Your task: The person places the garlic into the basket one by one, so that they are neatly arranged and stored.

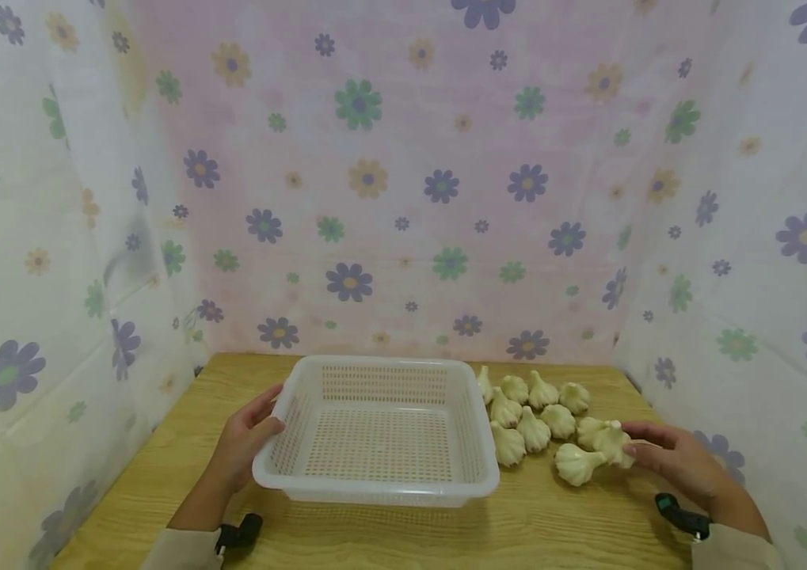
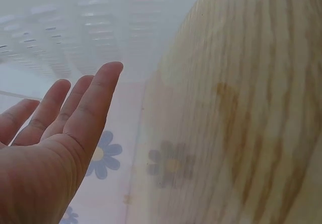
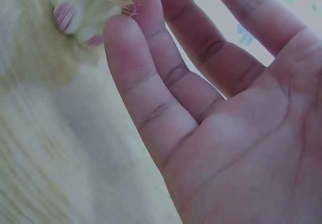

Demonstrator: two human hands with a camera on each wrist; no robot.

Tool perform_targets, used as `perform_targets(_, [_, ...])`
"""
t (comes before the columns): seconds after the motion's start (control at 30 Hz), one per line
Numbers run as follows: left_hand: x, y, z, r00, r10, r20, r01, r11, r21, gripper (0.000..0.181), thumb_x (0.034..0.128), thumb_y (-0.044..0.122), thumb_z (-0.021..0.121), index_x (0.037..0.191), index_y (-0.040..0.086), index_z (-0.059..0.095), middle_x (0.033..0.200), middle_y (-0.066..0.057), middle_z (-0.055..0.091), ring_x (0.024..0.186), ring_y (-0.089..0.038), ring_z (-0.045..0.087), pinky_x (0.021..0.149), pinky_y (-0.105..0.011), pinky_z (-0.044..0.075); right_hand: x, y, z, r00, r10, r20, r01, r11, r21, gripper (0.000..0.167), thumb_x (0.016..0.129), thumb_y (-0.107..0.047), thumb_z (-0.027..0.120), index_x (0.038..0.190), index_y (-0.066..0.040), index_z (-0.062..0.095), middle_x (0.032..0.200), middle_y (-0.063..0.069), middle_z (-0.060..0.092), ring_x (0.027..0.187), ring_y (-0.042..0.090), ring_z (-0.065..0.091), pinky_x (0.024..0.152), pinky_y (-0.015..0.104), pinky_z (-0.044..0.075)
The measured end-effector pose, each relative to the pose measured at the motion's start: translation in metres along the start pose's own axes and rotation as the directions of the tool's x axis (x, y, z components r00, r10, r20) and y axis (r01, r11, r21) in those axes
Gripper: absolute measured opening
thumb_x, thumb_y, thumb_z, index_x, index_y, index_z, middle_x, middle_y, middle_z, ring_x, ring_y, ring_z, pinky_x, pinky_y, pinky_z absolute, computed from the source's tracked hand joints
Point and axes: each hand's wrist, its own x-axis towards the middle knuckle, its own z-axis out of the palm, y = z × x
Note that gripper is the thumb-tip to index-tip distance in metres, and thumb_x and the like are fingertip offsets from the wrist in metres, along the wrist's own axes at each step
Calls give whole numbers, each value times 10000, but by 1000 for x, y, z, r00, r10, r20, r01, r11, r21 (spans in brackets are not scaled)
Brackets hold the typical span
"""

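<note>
My left hand [image 1: 242,439] is at the left rim of a white plastic basket [image 1: 374,492], thumb at the rim's edge and fingers behind it. In the left wrist view the fingers [image 2: 85,110] stretch towards the slotted basket wall [image 2: 95,25]. Over on the right, my right hand [image 1: 684,463] holds a garlic bulb [image 1: 613,445] between thumb and fingers. Its roots and a purple-streaked part of garlic [image 3: 65,15] show beside the fingers [image 3: 133,63] in the right wrist view. Another garlic bulb [image 1: 576,465] lies just left of the held one.
Several more garlic bulbs [image 1: 533,431] lie grouped along the basket's right side. The wooden table [image 1: 346,546] carries everything. Flower-patterned cloth [image 1: 403,237] hangs behind and on both sides. A dark wrist device [image 1: 681,514] sits by the right sleeve.
</note>
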Motion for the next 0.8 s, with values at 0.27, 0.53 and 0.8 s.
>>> perform_targets(0.27, [1,-2,1,1000,-8,4,8,1000,24,634,980,45,561,1591,137,419,1516,-246,509,1157,-267,656,867,-413,625,-3,-12,1,995,-83,-53,84,996,1,348,1064,-124,546,1404,-146,616,1246,-246,654,1080,54,691,883,339,612])
perform_targets(0.53, [1,1,1,1000,-25,-3,25,999,22,633,987,61,565,1595,150,413,1529,-230,501,1182,-265,645,894,-409,618,0,-29,7,982,-181,-55,174,978,-112,387,1059,-101,543,1433,-1,552,1258,-266,640,1049,66,703,842,343,617])
perform_targets(0.8, [0,5,1,1000,-20,-20,20,999,36,627,983,51,564,1588,126,418,1525,-240,501,1146,-220,652,876,-387,621,7,-50,24,974,-216,-72,198,959,-202,437,1051,-141,582,1440,47,520,1285,-292,600,1080,1,674,850,350,615])
